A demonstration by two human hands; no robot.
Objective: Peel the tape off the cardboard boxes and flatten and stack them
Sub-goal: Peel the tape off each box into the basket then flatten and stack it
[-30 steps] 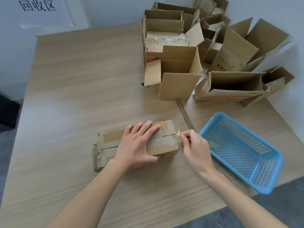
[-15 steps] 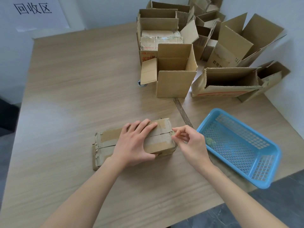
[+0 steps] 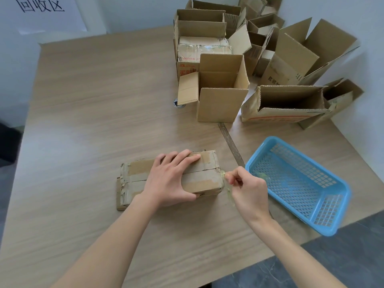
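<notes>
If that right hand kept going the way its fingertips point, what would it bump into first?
The right hand points left, pinching clear tape at the taped box. It would likely meet that box's right end first, just beside the fingertips.

A light wood-grain table (image 3: 87, 113) carries everything. Near the middle of its front half lies a small taped box (image 3: 199, 179), closed and on its side, with a torn flap flat on the tabletop at its 9 o'clock end. At 3 o'clock from this box, near the table's front right edge, sits an open blue basket (image 3: 299, 183), turned at an angle. A thin metal ruler (image 3: 230, 142) lies between them, running from the basket's far corner toward 12 o'clock. Its far end meets an open box (image 3: 218, 109) standing upright. At 3 o'clock from that one lies a long box (image 3: 284, 115) with its opening upward. More open boxes (image 3: 295, 57) crowd the far right corner. A small round fitting (image 3: 177, 103) sits by the upright box's left flap.
</notes>
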